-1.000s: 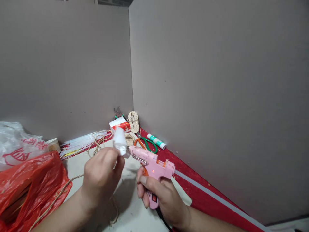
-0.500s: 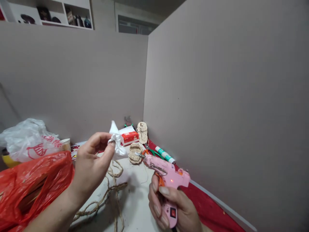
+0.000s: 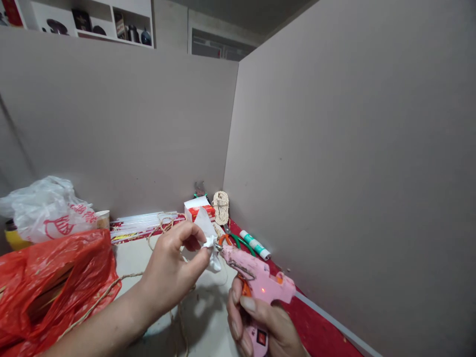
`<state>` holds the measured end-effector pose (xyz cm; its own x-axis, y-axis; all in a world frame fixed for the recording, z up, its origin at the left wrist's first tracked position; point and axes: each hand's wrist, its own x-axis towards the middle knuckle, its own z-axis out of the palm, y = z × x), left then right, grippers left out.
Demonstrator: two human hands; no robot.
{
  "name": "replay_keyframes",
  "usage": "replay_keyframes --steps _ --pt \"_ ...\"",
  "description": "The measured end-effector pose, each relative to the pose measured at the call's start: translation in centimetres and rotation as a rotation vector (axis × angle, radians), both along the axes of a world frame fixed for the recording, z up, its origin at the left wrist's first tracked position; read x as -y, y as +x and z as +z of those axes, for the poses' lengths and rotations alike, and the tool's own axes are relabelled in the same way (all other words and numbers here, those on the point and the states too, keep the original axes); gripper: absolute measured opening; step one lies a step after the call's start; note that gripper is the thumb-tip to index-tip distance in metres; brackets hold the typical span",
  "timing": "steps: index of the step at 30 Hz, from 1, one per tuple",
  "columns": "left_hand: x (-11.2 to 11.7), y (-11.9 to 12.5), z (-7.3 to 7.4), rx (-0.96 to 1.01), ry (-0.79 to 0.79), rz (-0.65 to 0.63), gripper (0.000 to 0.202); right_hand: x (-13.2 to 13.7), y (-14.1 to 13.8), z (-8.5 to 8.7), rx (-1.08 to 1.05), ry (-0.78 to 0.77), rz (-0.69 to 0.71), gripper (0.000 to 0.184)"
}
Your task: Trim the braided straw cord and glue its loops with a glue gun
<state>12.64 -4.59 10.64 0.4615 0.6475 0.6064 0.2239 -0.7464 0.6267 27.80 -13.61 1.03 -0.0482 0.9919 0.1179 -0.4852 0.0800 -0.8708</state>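
My left hand (image 3: pixel 173 270) pinches a crumpled piece of white tissue (image 3: pixel 208 238) between thumb and fingers, holding it against the metal tip of a pink hot glue gun (image 3: pixel 256 282). My right hand (image 3: pixel 260 322) is wrapped round the gun's handle, one finger on the orange trigger. A small red light glows on the gun's body. Both hands hover above the pale table top (image 3: pixel 208 317), over a length of jute twine (image 3: pixel 96 300).
Red plastic bag (image 3: pixel 48 282) and white plastic bag (image 3: pixel 48 208) lie at the left. In the back corner are a red-and-white box (image 3: pixel 199 208), a woven jute piece (image 3: pixel 221 207), scissors with orange and green handles (image 3: pixel 232 239), a glue stick (image 3: pixel 255 244) and clear glue sticks (image 3: pixel 141 223). Partition walls close the back and right.
My left hand has brought the tissue down and right onto the glue gun's tip. The view has shifted a little; the right hand keeps its grip on the gun.
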Motion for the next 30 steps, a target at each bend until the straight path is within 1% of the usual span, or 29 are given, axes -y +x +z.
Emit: replay_keyframes --steps 3,5,8,11,13,14,16,18,20,22,23,24,26,27,30 --pt "-0.1 0.2 -0.8 -0.045 0.166 0.038 0.014 0.1 0.0 -0.1 0.061 -0.013 -0.014 0.031" --pt "0.0 0.3 -1.2 -0.053 0.232 0.039 0.016 0.1 -0.1 -0.1 0.073 -0.010 -0.032 0.031" --pt "-0.1 0.4 -1.5 -0.048 0.282 0.037 0.017 0.2 -0.3 0.0 0.088 -0.011 -0.031 0.033" --pt "-1.1 0.3 -1.6 -0.053 0.317 0.063 0.015 0.4 -0.1 0.0 0.096 -0.028 -0.034 0.036" --pt "-2.5 -0.1 -1.5 -0.055 0.352 0.154 0.012 0.7 0.2 0.0 0.118 -0.054 -0.006 0.037" --pt "-3.3 -0.4 -1.3 -0.053 0.360 0.224 0.011 0.8 0.3 -0.1 0.132 -0.069 0.020 0.037" --pt "-4.9 -1.2 -0.9 -0.039 0.316 0.357 0.009 0.9 0.5 -0.1 0.134 -0.077 0.060 0.037" --pt "-5.8 -1.9 -0.4 0.001 0.245 0.405 0.007 0.8 0.5 -0.1 0.069 -0.042 0.045 0.036" --pt "-5.8 -2.3 0.1 0.061 0.178 0.373 0.005 0.7 0.4 0.0 -0.023 0.001 0.012 0.033" --pt "-5.4 -2.3 0.4 0.120 0.109 0.298 0.005 0.5 0.4 0.2 -0.068 0.020 0.008 0.032" --pt "-5.1 -2.2 0.5 0.150 0.069 0.254 0.006 0.5 0.5 0.2 -0.058 0.021 0.015 0.032" --pt "-4.8 -2.1 0.5 0.179 0.024 0.208 0.007 0.5 0.6 0.3 -0.024 0.024 0.022 0.033" --pt "-4.5 -1.8 0.6 0.233 -0.072 0.122 0.010 0.7 1.1 0.5 0.114 0.043 0.041 0.035" --pt "-4.4 -1.7 0.7 0.260 -0.116 0.088 0.011 0.8 1.3 0.6 0.206 0.059 0.014 0.034" --pt "-4.4 -1.9 1.0 0.310 -0.219 0.014 0.012 1.1 1.9 0.9 0.474 0.128 -0.154 0.026"
